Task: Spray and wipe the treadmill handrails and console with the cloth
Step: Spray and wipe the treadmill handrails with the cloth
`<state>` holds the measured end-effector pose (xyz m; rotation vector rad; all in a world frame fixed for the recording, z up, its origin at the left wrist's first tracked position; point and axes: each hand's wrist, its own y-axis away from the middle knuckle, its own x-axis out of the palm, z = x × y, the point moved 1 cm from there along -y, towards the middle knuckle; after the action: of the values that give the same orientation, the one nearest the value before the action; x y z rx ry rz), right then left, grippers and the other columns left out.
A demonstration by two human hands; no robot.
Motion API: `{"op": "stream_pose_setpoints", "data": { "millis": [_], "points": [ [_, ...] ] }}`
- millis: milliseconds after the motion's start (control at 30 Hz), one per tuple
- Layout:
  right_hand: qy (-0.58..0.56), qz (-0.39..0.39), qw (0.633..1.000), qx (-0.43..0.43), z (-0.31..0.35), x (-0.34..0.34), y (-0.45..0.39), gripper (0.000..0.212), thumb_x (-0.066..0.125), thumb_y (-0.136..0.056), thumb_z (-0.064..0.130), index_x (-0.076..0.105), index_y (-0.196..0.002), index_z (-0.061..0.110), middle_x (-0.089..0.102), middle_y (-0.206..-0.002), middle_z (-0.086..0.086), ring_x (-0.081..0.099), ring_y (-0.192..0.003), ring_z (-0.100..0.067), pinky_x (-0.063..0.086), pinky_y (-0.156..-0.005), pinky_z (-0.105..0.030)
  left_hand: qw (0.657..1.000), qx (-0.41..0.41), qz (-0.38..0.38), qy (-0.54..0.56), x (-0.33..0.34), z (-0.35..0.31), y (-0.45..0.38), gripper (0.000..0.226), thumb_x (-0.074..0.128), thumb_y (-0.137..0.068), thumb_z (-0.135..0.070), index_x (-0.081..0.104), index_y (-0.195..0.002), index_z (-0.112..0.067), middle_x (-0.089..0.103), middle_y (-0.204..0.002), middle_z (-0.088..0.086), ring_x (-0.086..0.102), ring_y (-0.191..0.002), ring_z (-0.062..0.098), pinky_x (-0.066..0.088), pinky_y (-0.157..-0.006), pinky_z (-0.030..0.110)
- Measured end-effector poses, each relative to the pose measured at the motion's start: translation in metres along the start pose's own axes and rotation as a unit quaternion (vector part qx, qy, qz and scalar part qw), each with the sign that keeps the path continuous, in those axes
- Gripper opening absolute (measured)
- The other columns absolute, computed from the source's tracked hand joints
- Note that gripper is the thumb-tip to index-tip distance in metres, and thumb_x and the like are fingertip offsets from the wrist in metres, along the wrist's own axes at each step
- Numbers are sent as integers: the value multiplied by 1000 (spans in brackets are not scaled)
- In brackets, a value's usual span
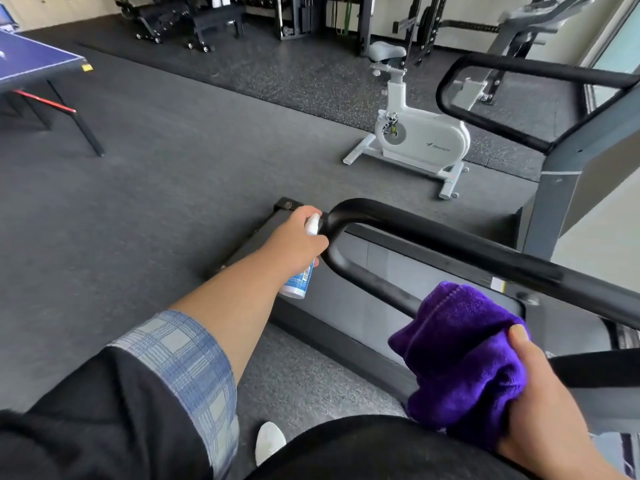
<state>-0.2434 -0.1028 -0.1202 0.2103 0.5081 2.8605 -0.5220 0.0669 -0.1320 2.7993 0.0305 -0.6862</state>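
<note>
Your left hand [299, 237] grips the spray bottle [300, 275] beside the near handrail's [433, 233] bend, nozzle hidden; your right hand [540, 393] clutches the purple cloth [460, 348]. Console cut off.

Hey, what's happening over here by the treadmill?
A person is cleaning the treadmill. Their left hand grips a small spray bottle, its nozzle held up against the curved end of the near black handrail. Their right hand holds a bunched purple cloth just below that rail, ready to wipe. A white exercise bike stands on the floor beyond.
</note>
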Motion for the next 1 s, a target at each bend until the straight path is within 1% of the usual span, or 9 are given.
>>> {"op": "stream_pose_setpoints", "data": {
  "millis": [233, 300, 333, 400, 500, 633, 733, 900, 1000],
  "points": [
    [85, 7, 995, -49, -3, -5, -6, 26, 47, -105, 21, 61, -92, 38, 66, -77, 39, 60, -75, 21, 43, -66, 0, 998, -18, -8, 53, -2, 1, 9, 49, 56, -85, -24, 42, -121, -54, 65, -98, 2, 66, -52, 7, 58, -58, 34],
    [64, 1, 996, -64, -3, -8, -3, 23, 58, -95, 50, 73, -100, 34, 75, -99, 15, 66, -101, 1, 44, -96, -19, 997, 7, -49, 67, -2, -6, 21, 51, 57, -85, -22, 44, -122, -54, 66, -93, -2, 68, -58, 12, 62, -66, 42],
    [62, 2, 996, -61, -3, -10, 0, 48, 59, -82, 70, 73, -106, 31, 74, -111, 3, 64, -112, -12, 43, -104, -34, 995, 28, -71, 70, 0, -11, 29, 52, 57, -84, -22, 44, -120, -58, 66, -89, -7, 69, -61, 13, 62, -67, 42],
    [41, -19, 997, -68, 1, -14, 8, 69, 54, -71, 80, 72, -110, 26, 72, -116, -9, 63, -116, -26, 44, -105, -51, 989, 84, -96, 70, 9, -29, 47, 53, 59, -85, -25, 43, -111, -67, 66, -85, -15, 70, -62, 12, 58, -61, 32],
    [-71, -61, 994, -56, 7, -29, 15, 52, 56, -69, 71, 76, -99, 33, 75, -102, -14, 72, -100, -25, 58, -81, -41, 981, 161, -90, 60, 36, -63, 77, 51, 59, -85, -30, 42, -112, -70, 67, -86, -13, 69, -65, 9, 45, -50, 8],
    [-145, -98, 982, -75, 18, -55, 25, 47, 61, -66, 68, 77, -92, 33, 74, -107, -15, 69, -106, -31, 52, -93, -50, 976, 215, -27, 32, 83, -91, 109, 53, 57, -77, -41, 38, -116, -72, 67, -93, -9, 70, -78, 22, 56, -73, 41],
    [-157, -113, 975, -110, 26, -76, 35, 48, 60, -68, 69, 74, -102, 38, 71, -116, -13, 65, -115, -31, 44, -105, -57, 970, 242, -8, 23, 110, -97, 122, 55, 57, -78, -41, 38, -120, -70, 69, -91, -12, 69, -77, 21, 57, -74, 47],
    [-65, -282, 927, -237, 59, -117, 46, 42, 43, -82, 70, 68, -100, 42, 71, -99, 13, 65, -98, -9, 48, -99, -52, 964, 263, 42, 4, 145, -106, 139, 56, 58, -79, -42, 38, -123, -70, 67, -92, -14, 69, -76, 23, 58, -73, 53],
    [65, -367, 846, -382, 88, -140, 45, 24, 44, -95, 46, 62, -110, 42, 59, -102, 31, 52, -100, 15, 40, -100, -19, 958, 280, 63, -13, 157, -110, 149, 56, 61, -84, -38, 37, -123, -71, 67, -93, -16, 67, -72, 16, 58, -70, 48]
  ]
}}
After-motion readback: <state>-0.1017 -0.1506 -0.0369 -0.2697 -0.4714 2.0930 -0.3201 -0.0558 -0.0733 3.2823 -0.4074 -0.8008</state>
